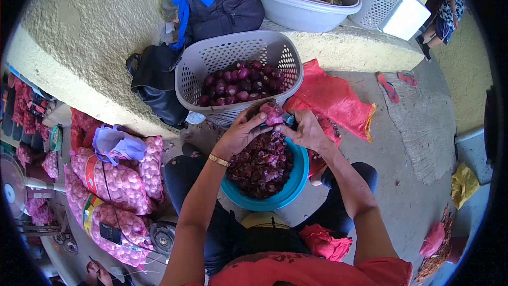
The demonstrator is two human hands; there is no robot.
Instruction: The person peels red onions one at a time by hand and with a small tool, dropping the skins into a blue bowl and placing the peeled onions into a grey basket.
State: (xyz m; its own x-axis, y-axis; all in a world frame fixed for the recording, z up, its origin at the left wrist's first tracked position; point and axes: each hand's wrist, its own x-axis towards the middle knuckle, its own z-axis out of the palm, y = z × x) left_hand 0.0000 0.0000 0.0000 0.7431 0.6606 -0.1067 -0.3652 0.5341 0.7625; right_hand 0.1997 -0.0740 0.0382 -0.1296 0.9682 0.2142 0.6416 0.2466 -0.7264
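Note:
My left hand, with a gold watch on the wrist, is closed around a red onion. Close against the onion's right side is my right hand, its fingers curled and pinched. A small grey-blue piece shows between those fingers, too little of it to name. Under both hands, between my knees, stands a blue basin heaped with dark red onion skins. Just beyond the hands, a grey perforated basket holds many shiny purple onions.
Red mesh sacks lie right of the basket. A black bag leans against the ledge on the left. Net bags of pinkish bulbs are piled at left. A grey tub sits on the ledge; flip-flops lie at right, near another person.

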